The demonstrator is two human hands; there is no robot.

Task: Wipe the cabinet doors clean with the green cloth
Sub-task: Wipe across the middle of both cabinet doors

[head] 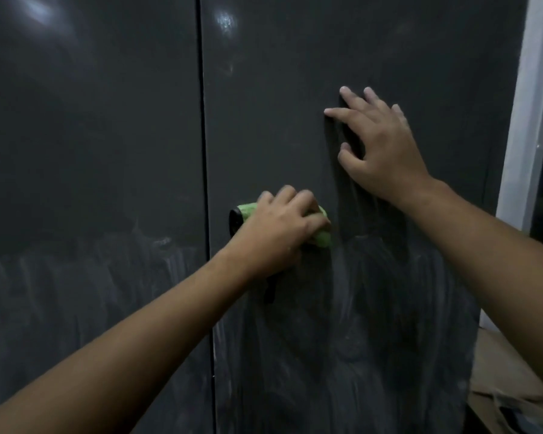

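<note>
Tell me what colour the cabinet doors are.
The cabinet doors are dark grey, smeared whitish lower down; the head view shows it.

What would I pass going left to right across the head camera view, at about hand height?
In order: left cabinet door → seam between the doors → black handle → left hand gripping the green cloth → right hand pressed on the right door → white frame.

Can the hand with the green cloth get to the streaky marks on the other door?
Probably yes. The left hand holds the cloth near the gap between the doors, and nothing stands between it and the streaks on the left door. The right hand rests higher up.
</note>
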